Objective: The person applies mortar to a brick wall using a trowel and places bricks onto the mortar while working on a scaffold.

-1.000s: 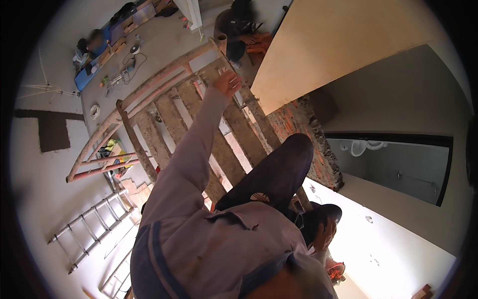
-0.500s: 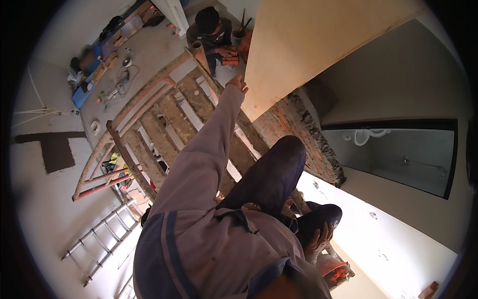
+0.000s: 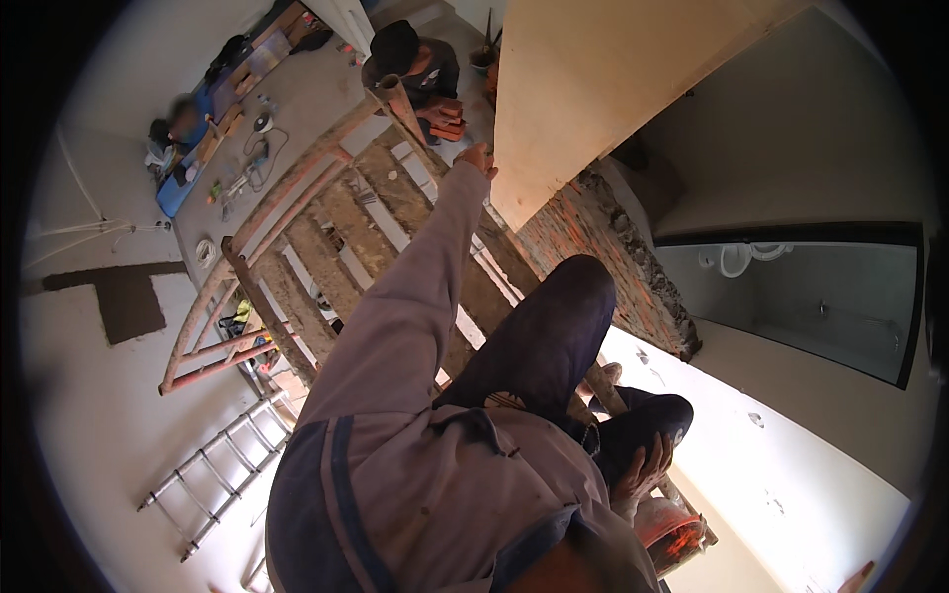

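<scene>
A: Scaffold planks [image 3: 326,237] under me, bare concrete floor far below, w/ a ladder [image 3: 213,469] lying flat down there.

B: Where are the hands?

A: Left hand [image 3: 478,158] is stretched out, fingers spread loose on the lower corner of the big beige panel [image 3: 593,89] — touching, not clamped. Right hand [image 3: 641,472] sits on my knee, holding nothing, just above an orange bucket [image 3: 664,529].

B: Step?

A: I judge I'm steadying the panel against the raw brick wall top [image 3: 613,262]. Next move prob needs a 2nd hand on its edge.

B: Anyone else?

A: 1 person crouches below by the scaffold's far end, another sits by a blue mat.
</scene>
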`<state>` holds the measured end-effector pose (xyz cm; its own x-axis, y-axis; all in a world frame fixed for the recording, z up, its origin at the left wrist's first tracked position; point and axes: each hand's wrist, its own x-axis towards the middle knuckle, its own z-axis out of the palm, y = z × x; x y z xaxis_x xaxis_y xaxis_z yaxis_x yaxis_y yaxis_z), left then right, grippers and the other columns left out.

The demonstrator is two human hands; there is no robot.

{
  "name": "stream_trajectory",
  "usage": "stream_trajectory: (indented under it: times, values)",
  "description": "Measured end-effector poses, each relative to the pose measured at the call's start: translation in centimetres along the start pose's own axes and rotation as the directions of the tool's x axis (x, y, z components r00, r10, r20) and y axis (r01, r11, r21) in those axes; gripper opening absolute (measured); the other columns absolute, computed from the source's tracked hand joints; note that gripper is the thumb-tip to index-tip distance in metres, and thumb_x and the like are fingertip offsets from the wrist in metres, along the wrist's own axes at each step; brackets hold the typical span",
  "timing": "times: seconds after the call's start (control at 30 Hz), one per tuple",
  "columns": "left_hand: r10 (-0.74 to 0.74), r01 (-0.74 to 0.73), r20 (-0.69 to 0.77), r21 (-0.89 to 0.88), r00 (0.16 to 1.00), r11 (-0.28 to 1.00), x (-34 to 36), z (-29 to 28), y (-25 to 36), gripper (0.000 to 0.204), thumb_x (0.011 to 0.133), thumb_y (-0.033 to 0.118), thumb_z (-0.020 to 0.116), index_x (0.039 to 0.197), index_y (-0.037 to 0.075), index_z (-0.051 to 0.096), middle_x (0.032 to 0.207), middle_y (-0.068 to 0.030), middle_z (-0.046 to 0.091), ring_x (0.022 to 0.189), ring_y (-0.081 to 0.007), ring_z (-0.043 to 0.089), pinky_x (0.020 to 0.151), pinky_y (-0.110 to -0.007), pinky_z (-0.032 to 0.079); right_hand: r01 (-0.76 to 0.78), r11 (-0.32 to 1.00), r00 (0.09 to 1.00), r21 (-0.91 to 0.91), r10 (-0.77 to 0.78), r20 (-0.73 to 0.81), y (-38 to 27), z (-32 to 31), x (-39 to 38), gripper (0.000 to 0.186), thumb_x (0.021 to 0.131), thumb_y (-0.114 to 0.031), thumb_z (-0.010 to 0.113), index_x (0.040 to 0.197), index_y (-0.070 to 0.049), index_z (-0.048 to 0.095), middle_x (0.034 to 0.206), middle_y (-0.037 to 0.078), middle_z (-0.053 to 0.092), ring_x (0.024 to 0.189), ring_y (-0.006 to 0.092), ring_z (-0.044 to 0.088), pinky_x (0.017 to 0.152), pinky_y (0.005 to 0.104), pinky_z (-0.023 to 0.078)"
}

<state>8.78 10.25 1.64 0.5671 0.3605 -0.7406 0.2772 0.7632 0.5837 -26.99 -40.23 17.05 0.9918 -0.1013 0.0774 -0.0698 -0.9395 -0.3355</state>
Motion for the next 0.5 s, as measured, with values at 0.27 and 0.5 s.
stream_trajectory:
  times: [0.27,0.5]
  values:
    - [0.062,-0.057,-0.086,0.064,0.994,0.996,0.9,-0.2,-0.7,0.044,0.095,0.027,0.057,0.134,0.009,0.047,0.136,-0.0079,0.045,0.118,-0.0236,0.052,0.092,-0.039,0.051,-0.045,0.999,0.999,0.022,0.045,-0.009,0.3,0.2,-0.1,0.045,0.097,-0.033,0.042,0.122,0.001,0.057,0.132,0.022,0.050,0.125,0.0394,0.043,0.107,0.0527,0.029]
    - [0.079,-0.062,-0.141,0.121,0.987,0.991,0.6,0.0,-0.8,0.042,0.092,0.025,0.061,0.130,0.009,0.049,0.129,-0.0091,0.050,0.113,-0.0225,0.055,0.086,-0.038,0.053,-0.073,0.997,0.997,0.037,0.074,-0.026,0.1,0.1,0.1,0.046,0.094,-0.036,0.044,0.120,-0.001,0.059,0.132,0.021,0.051,0.125,0.0388,0.044,0.107,0.0523,0.028]
